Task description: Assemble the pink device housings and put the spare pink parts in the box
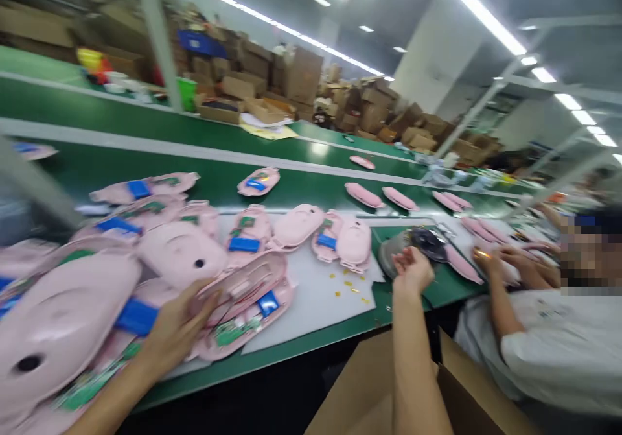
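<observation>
My left hand (pixel 177 325) grips a pink plastic shell half (pixel 265 273), its hollow inner side showing. Thin wires run from it down to the matching half (pixel 286 299), which holds a green circuit board (pixel 233 332) and a blue block (pixel 267 303). To the right, my right hand (pixel 413 271) is raised beside a round grey device with a dark top (pixel 425 242). Its fingers are curled together; anything between them is too small or blurred to make out. More opened pink cases (pixel 179 250) crowd around my left hand.
Small yellow pieces (pixel 348 284) lie on the white sheet (pixel 311 312). Closed pink cases (pixel 364 195) rest on the green conveyor (pixel 311 188). A cardboard box (pixel 364 383) stands below the table edge. A co-worker in a white shirt (pixel 558 344) sits at the right.
</observation>
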`<state>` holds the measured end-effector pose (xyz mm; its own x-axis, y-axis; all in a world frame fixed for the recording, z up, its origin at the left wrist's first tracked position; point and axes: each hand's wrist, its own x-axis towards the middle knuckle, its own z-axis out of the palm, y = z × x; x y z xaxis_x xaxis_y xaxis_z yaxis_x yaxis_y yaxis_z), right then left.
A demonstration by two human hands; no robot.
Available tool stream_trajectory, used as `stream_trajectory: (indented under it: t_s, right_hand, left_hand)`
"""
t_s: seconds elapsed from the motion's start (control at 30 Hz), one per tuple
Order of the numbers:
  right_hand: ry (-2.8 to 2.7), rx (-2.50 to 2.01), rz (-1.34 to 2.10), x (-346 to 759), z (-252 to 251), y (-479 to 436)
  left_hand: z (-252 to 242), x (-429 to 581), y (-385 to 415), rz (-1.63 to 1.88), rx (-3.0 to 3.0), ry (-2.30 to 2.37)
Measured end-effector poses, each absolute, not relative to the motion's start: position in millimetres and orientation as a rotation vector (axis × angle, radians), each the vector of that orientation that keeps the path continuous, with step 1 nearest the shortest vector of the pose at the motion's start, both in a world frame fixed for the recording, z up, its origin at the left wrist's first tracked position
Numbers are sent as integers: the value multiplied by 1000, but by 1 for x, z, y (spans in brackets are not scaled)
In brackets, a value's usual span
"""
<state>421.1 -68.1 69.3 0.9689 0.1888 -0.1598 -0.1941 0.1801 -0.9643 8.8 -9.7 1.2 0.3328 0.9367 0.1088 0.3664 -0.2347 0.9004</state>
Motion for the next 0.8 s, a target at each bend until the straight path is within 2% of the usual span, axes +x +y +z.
stream_trajectory:
  t_s: [0.07,0.13,0.27,0.37,0.43,0.6,0.8]
  right_hand:
    - [-278,-1396,259,374,71,-75]
    - [-834,-1406,321,317,71,-77]
    - [-2038,-1162,485,214,60,-64]
    - [-2480,-1072,333,184,45,-45]
    - [-2557,-1088,335,184,40,-38]
    - [-2346,-1281,603,191,46,-45]
    - [-2330,-1489,408,169,46,-52]
  left_hand:
    - [16,13,-14,766,1827,1210]
    - [25,16,-13,722,1804,1223]
    - [26,16,-12,861,1705,1189]
    - [20,16,-15,975,1615,1177]
    - [14,16,-17,1009,1551,1192]
    - [0,20,-17,1058,1416,1194]
    - [5,20,-21,1092,1329,1037]
